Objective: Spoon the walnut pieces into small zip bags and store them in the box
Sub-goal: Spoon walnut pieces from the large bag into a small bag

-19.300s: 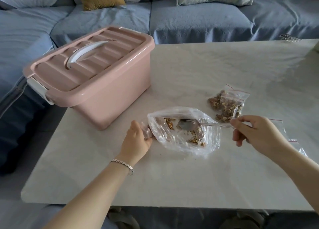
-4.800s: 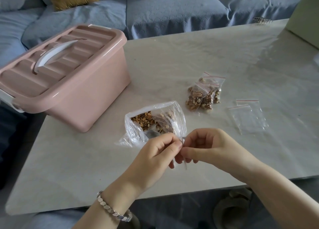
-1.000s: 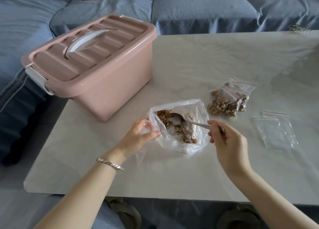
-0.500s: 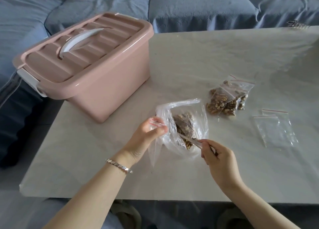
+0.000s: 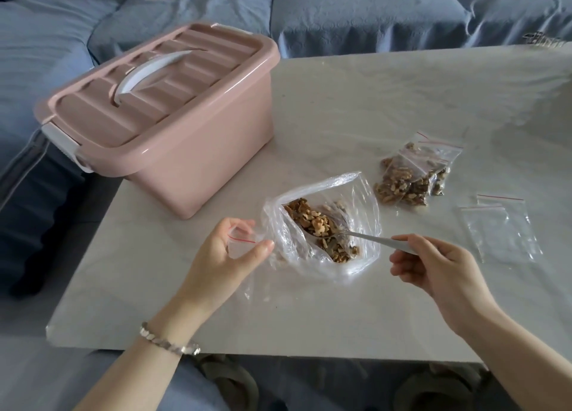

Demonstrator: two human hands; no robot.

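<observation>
Now my left grip (image 5: 229,249) pinched a small zip bag (image 5: 243,240) by its mouth, just beside the open clear bag (image 5: 362,200) of walnut pieces (image 5: 312,220), toward the tabletop's (image 5: 371,101) near edge. My right grip (image 5: 439,268) held the spoon (image 5: 371,239) by its handle, bowl among the pieces. Filled zip bags (image 5: 414,175) and empty zip bags (image 5: 498,228) lay toward the right edge. The pink box (image 5: 173,132), lid on, sat at the left edge.

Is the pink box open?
No, the lid sits closed on the pink box, covering its whole top.
</observation>
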